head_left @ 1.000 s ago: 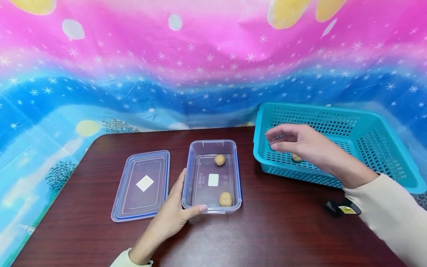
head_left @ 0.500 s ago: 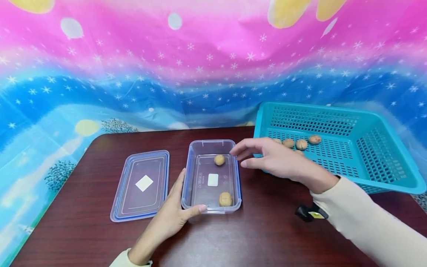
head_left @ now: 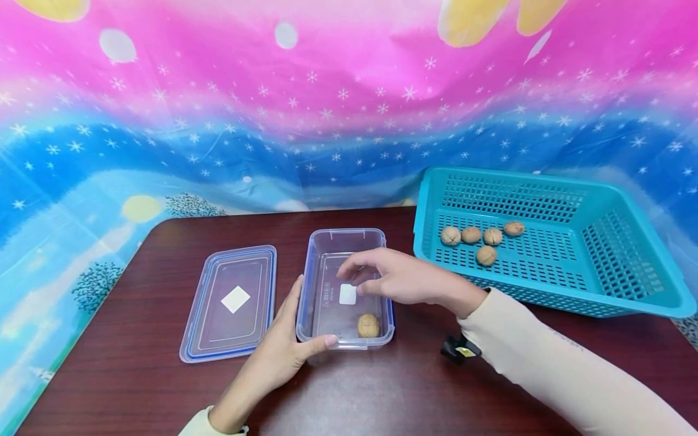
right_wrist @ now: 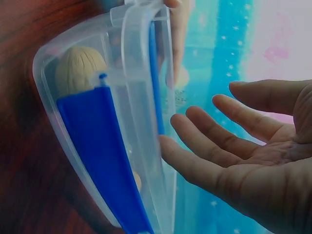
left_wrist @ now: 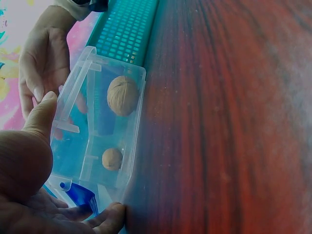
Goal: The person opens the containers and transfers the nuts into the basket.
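Observation:
A clear plastic food container with blue side clips stands on the table. My left hand grips its near left corner, thumb over the front rim and fingers along the left side. Over the container hangs my right hand, fingers loosely bent and apart; the right wrist view shows nothing between them. One walnut lies in the container's near right corner. A second walnut shows in the left wrist view; in the head view the right hand hides it.
To the left lies the container's clear lid with a blue seal. At the right back is a teal perforated basket holding several walnuts. A patterned cloth hangs behind the brown table.
My right hand has moved left from above the basket to over the container, uncovering the basket's walnuts and covering the container's far walnut. The left hand stays on the container.

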Tool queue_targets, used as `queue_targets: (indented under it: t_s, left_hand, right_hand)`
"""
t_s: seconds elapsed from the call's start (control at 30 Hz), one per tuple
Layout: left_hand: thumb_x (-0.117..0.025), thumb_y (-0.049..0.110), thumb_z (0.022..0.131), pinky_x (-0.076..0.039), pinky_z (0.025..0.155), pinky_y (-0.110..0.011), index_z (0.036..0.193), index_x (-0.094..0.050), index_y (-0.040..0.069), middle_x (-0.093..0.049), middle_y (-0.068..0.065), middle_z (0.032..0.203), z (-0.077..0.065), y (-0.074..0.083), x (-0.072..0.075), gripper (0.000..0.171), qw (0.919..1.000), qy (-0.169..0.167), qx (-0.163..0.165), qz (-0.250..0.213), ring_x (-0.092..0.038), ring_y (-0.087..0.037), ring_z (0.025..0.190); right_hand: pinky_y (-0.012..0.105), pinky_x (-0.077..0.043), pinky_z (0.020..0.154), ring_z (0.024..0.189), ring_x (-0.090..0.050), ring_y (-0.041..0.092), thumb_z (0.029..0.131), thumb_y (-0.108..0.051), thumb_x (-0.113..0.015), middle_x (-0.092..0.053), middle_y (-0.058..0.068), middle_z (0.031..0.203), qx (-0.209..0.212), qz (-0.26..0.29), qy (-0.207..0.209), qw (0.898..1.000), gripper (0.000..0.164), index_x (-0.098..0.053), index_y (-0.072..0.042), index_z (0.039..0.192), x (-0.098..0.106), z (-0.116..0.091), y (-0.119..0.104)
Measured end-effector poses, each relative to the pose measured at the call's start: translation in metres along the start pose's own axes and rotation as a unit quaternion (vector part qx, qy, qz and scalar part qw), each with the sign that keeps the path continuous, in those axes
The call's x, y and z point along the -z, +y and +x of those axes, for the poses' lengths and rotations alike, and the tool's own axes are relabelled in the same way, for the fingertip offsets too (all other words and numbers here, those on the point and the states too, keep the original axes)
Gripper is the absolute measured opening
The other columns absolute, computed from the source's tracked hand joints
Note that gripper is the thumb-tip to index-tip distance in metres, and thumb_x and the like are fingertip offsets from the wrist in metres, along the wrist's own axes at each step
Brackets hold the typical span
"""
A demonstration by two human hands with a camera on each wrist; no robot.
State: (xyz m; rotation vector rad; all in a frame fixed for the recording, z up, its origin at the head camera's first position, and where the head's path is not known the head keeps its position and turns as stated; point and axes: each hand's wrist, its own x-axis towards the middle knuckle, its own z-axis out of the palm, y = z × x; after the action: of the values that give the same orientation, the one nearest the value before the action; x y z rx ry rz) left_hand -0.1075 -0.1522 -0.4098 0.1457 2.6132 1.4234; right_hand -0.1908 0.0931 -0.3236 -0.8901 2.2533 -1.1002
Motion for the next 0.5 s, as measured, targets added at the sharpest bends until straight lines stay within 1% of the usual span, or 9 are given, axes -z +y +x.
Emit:
queue_targets:
  t_s: [0.13, 0.23, 0.33, 0.43, 0.5]
  left_hand:
    - [-0.086, 0.042, 0.087, -0.029, 0.121, -0.065, 0.170, -0.007, 0.018, -0.020, -0.014, 0.175, 0.000, 0.000, 0.000, 0.117, 1.0000, 0.001, 0.001, 0.005, -0.032, -0.038, 0.155]
    - [-0.086, 0.043, 0.086, -0.030, 0.121, -0.064, 0.170, -0.007, 0.019, -0.020, -0.014, 0.174, 0.000, 0.000, 0.000, 0.118, 1.0000, 0.002, 0.002, 0.007, -0.033, -0.038, 0.154]
    - [-0.086, 0.042, 0.086, -0.030, 0.121, -0.064, 0.170, -0.006, 0.020, -0.019, -0.013, 0.175, 0.000, 0.000, 0.000, 0.118, 1.0000, 0.001, 0.001, 0.006, -0.032, -0.038, 0.155]
    - [-0.087, 0.041, 0.086, -0.029, 0.122, -0.064, 0.170, -0.007, 0.019, -0.019, -0.014, 0.175, 0.001, -0.001, 0.000, 0.118, 1.0000, 0.001, 0.000, 0.004, -0.031, -0.038, 0.155]
    - [-0.087, 0.039, 0.086, -0.029, 0.122, -0.063, 0.170, -0.007, 0.018, -0.020, -0.014, 0.174, 0.001, -0.001, 0.000, 0.118, 1.0000, 0.001, -0.001, 0.002, -0.031, -0.037, 0.155]
  right_hand:
    - [0.041, -0.055, 0.105, 0.120, -0.067, 0.027, 0.099, -0.004, -0.061, -0.067, 0.012, 0.133, -0.007, 0.000, -0.011, 1.000, 0.033, -0.069, -0.009, 0.131, -0.009, 0.009, -0.001]
    - [0.038, -0.056, 0.100, 0.113, -0.066, 0.020, 0.099, -0.005, -0.061, -0.065, 0.011, 0.129, -0.026, -0.009, -0.016, 1.000, 0.034, -0.069, -0.011, 0.131, -0.015, 0.014, -0.002]
    - [0.036, -0.056, 0.095, 0.105, -0.064, 0.018, 0.099, -0.005, -0.061, -0.066, 0.011, 0.125, -0.044, -0.011, -0.027, 0.999, 0.034, -0.069, -0.011, 0.131, -0.020, 0.019, -0.002]
    - [0.034, -0.055, 0.092, 0.101, -0.064, 0.019, 0.098, -0.002, -0.061, -0.069, 0.014, 0.122, -0.047, -0.010, -0.044, 0.998, 0.033, -0.068, -0.007, 0.129, -0.024, 0.022, 0.001]
    - [0.034, -0.054, 0.093, 0.102, -0.064, 0.019, 0.097, 0.000, -0.062, -0.071, 0.014, 0.120, -0.045, -0.017, -0.052, 0.997, 0.032, -0.068, -0.005, 0.128, -0.027, 0.024, 0.002]
